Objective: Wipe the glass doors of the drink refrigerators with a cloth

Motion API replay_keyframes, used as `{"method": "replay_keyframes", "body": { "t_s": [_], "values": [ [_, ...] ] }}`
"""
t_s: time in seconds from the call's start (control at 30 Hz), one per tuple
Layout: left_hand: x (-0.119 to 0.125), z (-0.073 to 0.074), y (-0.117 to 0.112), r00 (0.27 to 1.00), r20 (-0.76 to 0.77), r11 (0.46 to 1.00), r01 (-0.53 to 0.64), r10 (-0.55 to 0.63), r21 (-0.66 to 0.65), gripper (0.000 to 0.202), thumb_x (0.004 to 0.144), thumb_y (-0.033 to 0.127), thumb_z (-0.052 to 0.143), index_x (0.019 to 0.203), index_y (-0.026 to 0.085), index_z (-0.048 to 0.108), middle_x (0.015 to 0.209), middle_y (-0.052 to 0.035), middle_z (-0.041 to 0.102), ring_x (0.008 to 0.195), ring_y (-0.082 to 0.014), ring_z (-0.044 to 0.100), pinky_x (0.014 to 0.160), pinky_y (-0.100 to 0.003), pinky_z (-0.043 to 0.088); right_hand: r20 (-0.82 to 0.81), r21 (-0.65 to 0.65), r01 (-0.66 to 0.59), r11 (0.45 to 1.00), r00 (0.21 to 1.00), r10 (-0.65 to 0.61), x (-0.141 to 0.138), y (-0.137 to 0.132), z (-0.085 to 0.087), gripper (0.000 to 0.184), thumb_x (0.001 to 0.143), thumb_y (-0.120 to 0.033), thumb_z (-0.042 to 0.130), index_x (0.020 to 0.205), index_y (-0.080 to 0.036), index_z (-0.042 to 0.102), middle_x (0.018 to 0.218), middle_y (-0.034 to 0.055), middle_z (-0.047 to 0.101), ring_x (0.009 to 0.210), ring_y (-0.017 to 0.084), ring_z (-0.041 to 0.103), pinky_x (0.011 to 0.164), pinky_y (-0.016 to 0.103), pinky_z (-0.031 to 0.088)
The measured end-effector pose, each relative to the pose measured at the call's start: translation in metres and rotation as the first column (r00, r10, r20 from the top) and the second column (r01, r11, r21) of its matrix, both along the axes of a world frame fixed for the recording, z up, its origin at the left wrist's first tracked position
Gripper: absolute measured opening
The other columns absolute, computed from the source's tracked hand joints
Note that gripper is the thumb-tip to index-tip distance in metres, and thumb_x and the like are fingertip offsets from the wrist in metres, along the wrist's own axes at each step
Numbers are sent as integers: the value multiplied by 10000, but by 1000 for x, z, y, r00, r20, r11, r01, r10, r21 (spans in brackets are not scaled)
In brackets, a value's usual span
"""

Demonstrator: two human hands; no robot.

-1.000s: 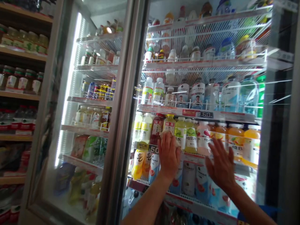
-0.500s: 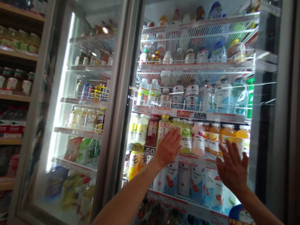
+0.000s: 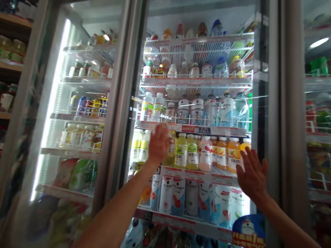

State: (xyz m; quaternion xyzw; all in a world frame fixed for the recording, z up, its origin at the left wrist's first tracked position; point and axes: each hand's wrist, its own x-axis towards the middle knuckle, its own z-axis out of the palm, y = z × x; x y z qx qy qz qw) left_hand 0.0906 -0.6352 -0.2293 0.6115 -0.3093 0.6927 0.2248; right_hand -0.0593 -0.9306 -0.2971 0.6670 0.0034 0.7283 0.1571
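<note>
My left hand point(image 3: 158, 144) is raised with its fingers straight up, palm toward the drinks cooler. It hides part of the bottle row, and a yellow-green bottle point(image 3: 181, 151) shows just right of it. My right hand point(image 3: 252, 176) is also raised, fingers spread, in front of the right end of that row, near an orange bottle point(image 3: 233, 155). Both hands are empty. Whether either palm touches the cooler's glass I cannot tell. Between the hands stands a pink bottle point(image 3: 206, 154) among several drinks with white labels.
Cartons point(image 3: 178, 197) stand on the shelf below. Larger bottles point(image 3: 197, 109) fill the shelf above. A vertical metal frame point(image 3: 117, 113) separates a second lit cooler section on the left. A blue round sticker point(image 3: 248, 230) is low at right, beside another frame point(image 3: 291, 137).
My left hand has moved left and slightly up across the bottle row. My right hand has moved right relative to the bottles. The view has shifted, showing more of the right side.
</note>
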Motion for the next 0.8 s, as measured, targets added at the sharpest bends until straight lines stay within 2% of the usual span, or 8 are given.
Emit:
{"method": "replay_keyframes", "body": {
  "t_s": [0.1,0.2,0.27,0.33,0.5,0.6,0.73,0.8],
  "values": [
    [4,14,-6,997,-70,946,-5,-19,-325,479,921,268,310,1372,108,329,1475,-163,268,1402,-246,115,1109,-502,235,27,48,33,998,999,-34,-9,-13,4,543,899,-294,348,1419,-163,264,1438,146,354,1356,256,288,1095,512,194],
    [-15,9,-50,994,101,997,36,-43,67,453,917,261,329,1347,126,376,1460,-129,318,1401,-224,118,1111,-442,270,-50,-18,-12,1000,999,11,-5,-3,6,563,894,-281,362,1432,-198,221,1453,118,338,1365,228,273,1108,480,188],
    [-28,7,-75,977,206,932,-16,-63,361,454,909,277,365,1343,142,384,1458,-101,332,1399,-223,127,1114,-413,277,-66,-41,-51,998,997,48,-3,4,9,573,892,-274,364,1438,-218,198,1462,99,327,1370,214,261,1116,464,175],
    [-33,14,-82,971,234,900,-57,-51,432,479,913,290,368,1373,159,337,1463,-88,327,1396,-212,144,1124,-403,260,-35,-19,-54,998,998,53,-6,3,14,574,892,-272,369,1438,-223,199,1459,99,332,1367,218,268,1115,464,174],
    [-32,29,-91,1000,0,996,22,-22,-82,580,927,252,298,1449,104,94,1469,-180,267,1393,-251,138,1114,-469,260,65,86,-5,996,998,-1,-29,-23,26,551,899,-301,355,1429,-202,242,1438,134,359,1347,264,307,1087,506,222],
    [-54,8,-137,986,144,952,38,-85,304,588,915,217,328,1444,82,109,1444,-170,329,1382,-236,190,1114,-411,275,54,82,-5,997,999,0,-40,-27,25,548,900,-296,349,1429,-203,239,1431,140,368,1346,263,308,1081,510,239],
    [-85,7,-183,918,344,713,-106,-197,693,451,923,199,320,1367,126,349,1442,-89,363,1346,-182,301,1109,-348,287,48,40,-7,999,999,6,-51,-30,23,550,897,-279,359,1428,-213,235,1430,136,372,1351,245,303,1091,491,234],
    [-91,28,-187,954,272,792,-69,-125,606,435,929,207,301,1346,121,389,1444,-93,358,1346,-211,303,1101,-395,297,67,66,-2,998,998,-2,-58,-36,23,545,897,-277,358,1425,-212,244,1431,136,370,1354,245,296,1092,488,234]
  ]
}}
